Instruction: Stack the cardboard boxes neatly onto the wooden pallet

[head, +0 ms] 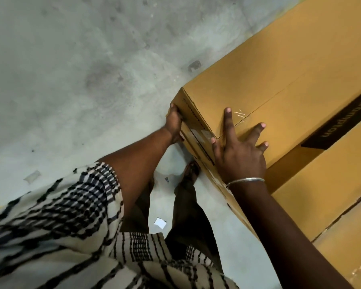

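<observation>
A long tan cardboard box (269,65) lies on top of other boxes at the right, its near end facing me. My left hand (174,124) presses against the left edge of that end face, fingers around the corner. My right hand (241,151) lies flat on the box's top near the taped seam, fingers spread, with a metal bangle on the wrist. A lower box (325,197) with a dark printed band sits beside and below it. No wooden pallet is visible.
Grey concrete floor (71,80) fills the left and top. My legs and a foot (191,172) stand close to the stack's near face. Small scraps of paper (160,222) and tape lie on the floor.
</observation>
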`<state>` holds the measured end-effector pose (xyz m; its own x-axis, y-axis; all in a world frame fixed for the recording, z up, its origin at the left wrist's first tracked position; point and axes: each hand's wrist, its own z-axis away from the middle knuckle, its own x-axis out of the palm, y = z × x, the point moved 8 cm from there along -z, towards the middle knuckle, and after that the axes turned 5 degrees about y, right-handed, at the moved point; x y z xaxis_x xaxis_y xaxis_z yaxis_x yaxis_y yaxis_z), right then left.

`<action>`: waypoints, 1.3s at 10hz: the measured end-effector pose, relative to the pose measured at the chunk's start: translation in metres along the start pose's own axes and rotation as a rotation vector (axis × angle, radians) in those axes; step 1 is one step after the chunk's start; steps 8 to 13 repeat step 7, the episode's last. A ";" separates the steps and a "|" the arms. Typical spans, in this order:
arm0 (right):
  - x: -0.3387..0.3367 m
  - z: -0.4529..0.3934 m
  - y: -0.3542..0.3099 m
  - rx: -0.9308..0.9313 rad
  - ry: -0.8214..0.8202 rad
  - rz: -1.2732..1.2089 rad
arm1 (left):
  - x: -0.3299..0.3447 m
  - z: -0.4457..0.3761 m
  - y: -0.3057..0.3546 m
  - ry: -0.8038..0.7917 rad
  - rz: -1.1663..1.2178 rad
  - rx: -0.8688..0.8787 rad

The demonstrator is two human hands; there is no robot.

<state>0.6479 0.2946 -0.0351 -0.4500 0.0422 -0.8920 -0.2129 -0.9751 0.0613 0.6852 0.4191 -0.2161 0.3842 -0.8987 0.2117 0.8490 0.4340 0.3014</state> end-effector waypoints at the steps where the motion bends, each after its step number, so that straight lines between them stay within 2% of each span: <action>1: 0.001 0.001 -0.001 0.024 -0.031 -0.024 | -0.010 0.022 0.017 0.021 -0.057 -0.030; 3: -0.027 0.029 0.023 0.026 -0.033 -0.116 | 0.004 0.103 0.044 -0.053 -0.095 0.042; 4: -0.054 0.063 0.049 0.090 0.103 -0.259 | 0.017 0.147 0.044 -0.138 -0.185 0.129; 5: -0.066 0.096 0.082 0.187 0.228 -0.376 | 0.019 0.147 0.040 -0.121 -0.337 0.266; 6: -0.063 0.121 0.119 0.234 0.319 -0.358 | 0.036 0.162 0.029 -0.049 -0.594 0.343; 7: -0.042 0.143 0.169 0.397 0.232 -0.363 | 0.071 0.219 0.012 -0.036 -0.856 0.488; 13: -0.042 0.143 0.169 0.397 0.232 -0.363 | 0.071 0.219 0.012 -0.036 -0.856 0.488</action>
